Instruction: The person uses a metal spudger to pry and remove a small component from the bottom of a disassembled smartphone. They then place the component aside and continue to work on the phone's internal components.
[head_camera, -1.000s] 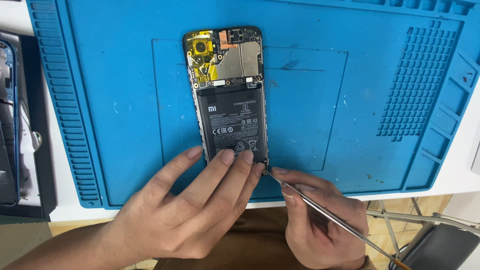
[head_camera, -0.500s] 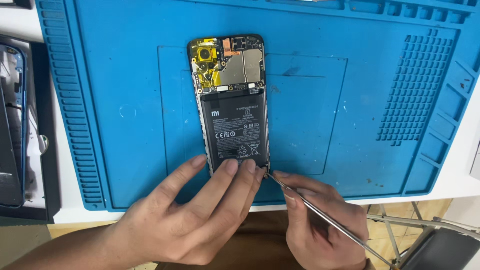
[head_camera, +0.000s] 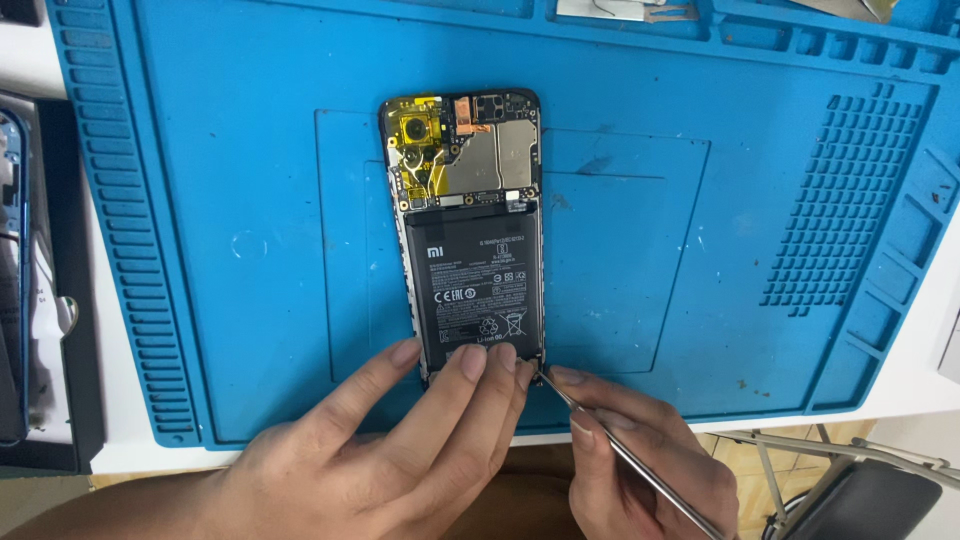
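Two hands at the near end of the opened phone (head_camera: 465, 240), which lies back-off on our blue mat (head_camera: 250, 200) | left hand (head_camera: 370, 465): fingers spread flat, pressing the battery's (head_camera: 478, 290) lower edge, gripping nothing | right hand (head_camera: 650, 460): pinched around thin metal tweezers (head_camera: 620, 455), tip touching the phone's bottom right corner.

I am seeing the left hand (head_camera: 400, 450) and the right hand (head_camera: 640, 450) working bare: no gloves, no rings, short trimmed nails, no sleeves showing.
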